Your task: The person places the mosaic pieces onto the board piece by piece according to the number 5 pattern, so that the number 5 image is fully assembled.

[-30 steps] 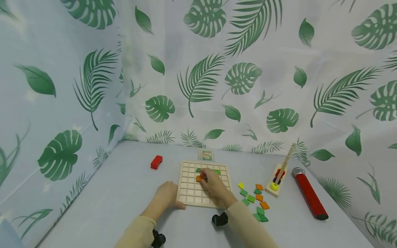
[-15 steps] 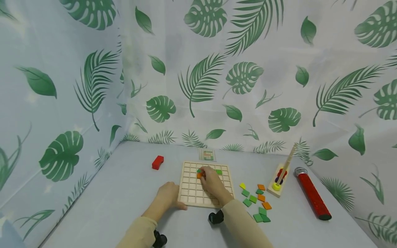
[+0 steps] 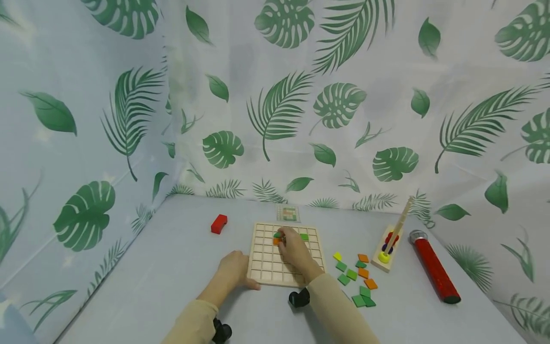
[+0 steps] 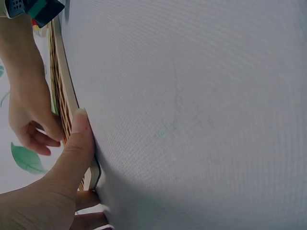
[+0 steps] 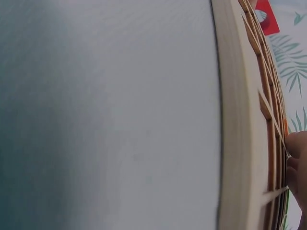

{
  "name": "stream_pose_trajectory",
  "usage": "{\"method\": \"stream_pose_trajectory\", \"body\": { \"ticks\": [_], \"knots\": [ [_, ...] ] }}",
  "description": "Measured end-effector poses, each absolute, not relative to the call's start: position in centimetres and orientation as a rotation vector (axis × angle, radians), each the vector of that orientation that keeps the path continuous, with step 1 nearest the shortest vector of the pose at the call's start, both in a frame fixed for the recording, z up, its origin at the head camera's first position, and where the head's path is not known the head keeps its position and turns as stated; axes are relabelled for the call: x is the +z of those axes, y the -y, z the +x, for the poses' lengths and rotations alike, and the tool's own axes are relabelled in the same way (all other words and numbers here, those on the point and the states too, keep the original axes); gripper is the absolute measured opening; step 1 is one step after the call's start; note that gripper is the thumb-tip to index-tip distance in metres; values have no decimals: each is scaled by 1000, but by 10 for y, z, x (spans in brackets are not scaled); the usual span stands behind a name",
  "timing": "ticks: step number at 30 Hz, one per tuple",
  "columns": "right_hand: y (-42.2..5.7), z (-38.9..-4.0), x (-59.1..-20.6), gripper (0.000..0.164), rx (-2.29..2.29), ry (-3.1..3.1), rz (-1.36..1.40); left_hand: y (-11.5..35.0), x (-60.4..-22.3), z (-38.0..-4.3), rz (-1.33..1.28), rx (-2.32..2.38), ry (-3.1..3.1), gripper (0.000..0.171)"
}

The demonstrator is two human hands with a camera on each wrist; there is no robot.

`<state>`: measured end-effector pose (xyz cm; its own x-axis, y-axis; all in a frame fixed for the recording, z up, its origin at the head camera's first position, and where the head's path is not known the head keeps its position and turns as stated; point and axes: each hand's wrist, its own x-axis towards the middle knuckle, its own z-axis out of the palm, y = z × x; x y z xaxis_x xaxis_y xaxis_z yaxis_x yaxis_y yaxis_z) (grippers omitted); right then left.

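Observation:
A square wooden grid board (image 3: 268, 267) lies in front of me in the head view. My left hand (image 3: 234, 267) holds its near left corner, the thumb along the front edge and the fingers at the side, as the left wrist view shows. Over the board's upper middle, my right hand (image 3: 296, 251) has curled fingers at an orange tile (image 3: 276, 241) and seems to pinch it; the fingertips partly hide the contact. Just above the orange tile sits a green tile (image 3: 277, 234), partly covered. Another green tile (image 3: 304, 236) lies right of the hand.
Several loose green tiles (image 3: 343, 279), orange tiles (image 3: 371, 284) and a yellow tile (image 3: 337, 256) lie right of the board. Behind it is a pattern card (image 3: 288, 213). Further out are a red block (image 3: 219, 224), a bead stand (image 3: 386, 253) and a red tube (image 3: 436, 270).
My right hand has shifted slightly away from me, and the orange tile has moved up closer to the green one. The left hand stays at the board's corner.

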<state>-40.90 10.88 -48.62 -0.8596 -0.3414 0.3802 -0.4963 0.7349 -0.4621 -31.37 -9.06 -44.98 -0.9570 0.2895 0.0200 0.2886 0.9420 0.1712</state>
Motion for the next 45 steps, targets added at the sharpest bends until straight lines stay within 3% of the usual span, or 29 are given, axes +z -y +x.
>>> {"method": "stream_pose_trajectory", "body": {
  "ticks": [15,45],
  "knots": [
    [-150,-401,-471,27,778,2656,633,95,-444,-313,414,328,-3073,59],
    [-297,-373,-464,29,651,2787,306,89,-450,-311,466,300,-3065,57]
  ]
}}
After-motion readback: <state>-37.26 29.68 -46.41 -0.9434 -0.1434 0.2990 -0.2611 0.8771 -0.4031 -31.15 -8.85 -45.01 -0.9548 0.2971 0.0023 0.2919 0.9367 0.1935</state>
